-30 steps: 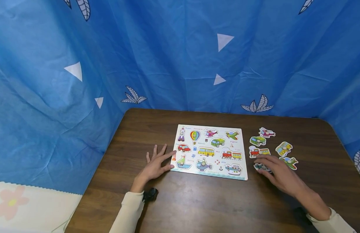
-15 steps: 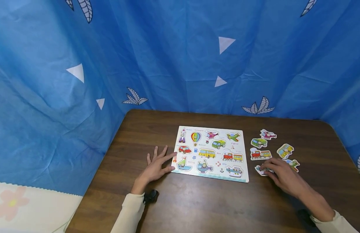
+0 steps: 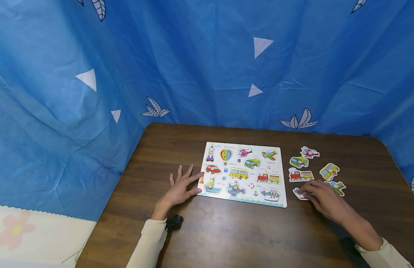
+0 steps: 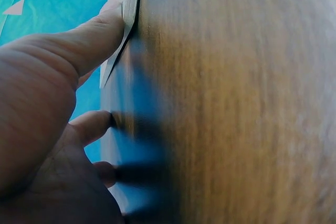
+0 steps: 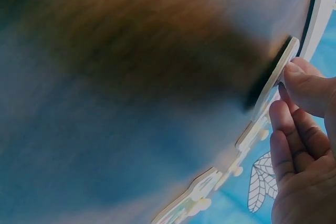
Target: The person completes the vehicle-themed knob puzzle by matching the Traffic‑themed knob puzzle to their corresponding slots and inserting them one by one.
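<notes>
My left hand [image 3: 177, 191] lies spread at the left edge of a vehicle puzzle board [image 3: 252, 199], thumb and index fingertip on it, the other fingers on the table. In the left wrist view the thumb [image 4: 100, 30] presses on the board's edge. To the right of the board, my right hand [image 3: 329, 203] pinches a ship puzzle piece [image 3: 298, 193] between thumb and fingers. The right wrist view shows the ship piece [image 5: 278, 74] edge-on, tilted, with a dark shadow under it. My fingers cover most of its picture in the head view.
Loose knobbed pieces lie around the right hand: a helicopter [image 3: 309, 152], a green truck [image 3: 299, 162], a train [image 3: 301, 175], a bus [image 3: 329, 172] and a plane [image 3: 337, 188]. The brown table [image 3: 227, 238] meets a blue curtain [image 3: 207, 63] behind.
My right fingertips have closed on the ship piece, which has shifted slightly. The left hand stays on the board's edge; the head view has moved a little.
</notes>
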`<action>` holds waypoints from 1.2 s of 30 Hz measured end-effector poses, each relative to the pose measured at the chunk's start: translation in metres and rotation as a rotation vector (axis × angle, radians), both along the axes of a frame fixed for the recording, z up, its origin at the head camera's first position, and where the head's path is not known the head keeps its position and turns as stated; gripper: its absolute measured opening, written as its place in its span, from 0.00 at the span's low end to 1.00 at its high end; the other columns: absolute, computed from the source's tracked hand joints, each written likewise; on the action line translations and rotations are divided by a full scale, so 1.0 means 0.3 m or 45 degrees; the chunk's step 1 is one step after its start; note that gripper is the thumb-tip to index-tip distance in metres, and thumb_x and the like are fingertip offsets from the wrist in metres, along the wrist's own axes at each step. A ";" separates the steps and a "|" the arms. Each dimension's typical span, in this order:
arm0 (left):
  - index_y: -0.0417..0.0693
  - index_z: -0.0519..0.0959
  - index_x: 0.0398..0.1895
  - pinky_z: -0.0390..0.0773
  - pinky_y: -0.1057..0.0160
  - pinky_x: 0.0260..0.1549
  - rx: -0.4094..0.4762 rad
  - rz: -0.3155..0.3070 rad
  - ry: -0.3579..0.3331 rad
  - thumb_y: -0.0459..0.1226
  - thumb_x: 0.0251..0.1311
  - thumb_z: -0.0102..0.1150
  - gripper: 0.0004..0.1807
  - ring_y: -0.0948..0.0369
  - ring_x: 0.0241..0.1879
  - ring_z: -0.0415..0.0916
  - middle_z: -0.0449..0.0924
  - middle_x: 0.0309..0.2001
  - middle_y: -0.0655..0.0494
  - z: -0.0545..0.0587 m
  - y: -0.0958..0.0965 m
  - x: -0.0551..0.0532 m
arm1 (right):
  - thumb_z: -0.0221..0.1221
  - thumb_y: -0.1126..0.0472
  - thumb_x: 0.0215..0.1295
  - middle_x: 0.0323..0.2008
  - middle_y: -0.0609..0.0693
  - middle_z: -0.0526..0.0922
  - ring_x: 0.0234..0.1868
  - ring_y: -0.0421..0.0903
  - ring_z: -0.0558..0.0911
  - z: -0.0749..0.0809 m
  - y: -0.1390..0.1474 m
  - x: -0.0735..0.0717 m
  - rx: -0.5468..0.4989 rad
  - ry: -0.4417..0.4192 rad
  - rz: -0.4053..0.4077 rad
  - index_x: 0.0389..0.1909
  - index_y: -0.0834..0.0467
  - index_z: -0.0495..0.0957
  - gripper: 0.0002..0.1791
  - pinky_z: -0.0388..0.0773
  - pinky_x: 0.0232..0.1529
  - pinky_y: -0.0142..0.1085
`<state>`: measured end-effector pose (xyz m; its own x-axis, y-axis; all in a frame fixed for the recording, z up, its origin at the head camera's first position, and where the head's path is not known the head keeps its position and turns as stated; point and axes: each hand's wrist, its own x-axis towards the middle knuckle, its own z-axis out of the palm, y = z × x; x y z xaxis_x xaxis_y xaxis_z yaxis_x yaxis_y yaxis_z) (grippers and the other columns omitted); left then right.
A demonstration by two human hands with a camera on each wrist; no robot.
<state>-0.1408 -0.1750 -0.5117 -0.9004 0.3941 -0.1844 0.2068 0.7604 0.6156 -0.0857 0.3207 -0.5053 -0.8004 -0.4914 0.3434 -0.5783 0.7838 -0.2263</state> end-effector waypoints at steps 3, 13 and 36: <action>0.67 0.68 0.73 0.24 0.24 0.64 -0.003 0.005 0.004 0.50 0.64 0.65 0.34 0.35 0.78 0.21 0.42 0.81 0.45 0.002 0.002 0.000 | 0.75 0.73 0.42 0.35 0.42 0.82 0.36 0.43 0.80 0.002 -0.005 0.000 0.001 -0.002 -0.004 0.34 0.50 0.83 0.20 0.79 0.36 0.42; 0.68 0.68 0.73 0.24 0.24 0.64 -0.012 0.012 0.005 0.49 0.63 0.65 0.34 0.35 0.78 0.21 0.42 0.81 0.45 0.001 0.003 0.000 | 0.74 0.74 0.44 0.35 0.41 0.82 0.37 0.42 0.79 0.006 -0.024 -0.003 -0.016 -0.017 -0.020 0.34 0.50 0.83 0.19 0.79 0.36 0.42; 0.67 0.68 0.73 0.24 0.24 0.64 -0.008 0.007 0.010 0.49 0.63 0.65 0.34 0.34 0.77 0.21 0.41 0.81 0.44 -0.001 0.005 0.000 | 0.75 0.72 0.44 0.35 0.41 0.82 0.37 0.39 0.80 0.037 -0.146 -0.031 -0.065 0.034 0.170 0.34 0.51 0.84 0.18 0.78 0.39 0.37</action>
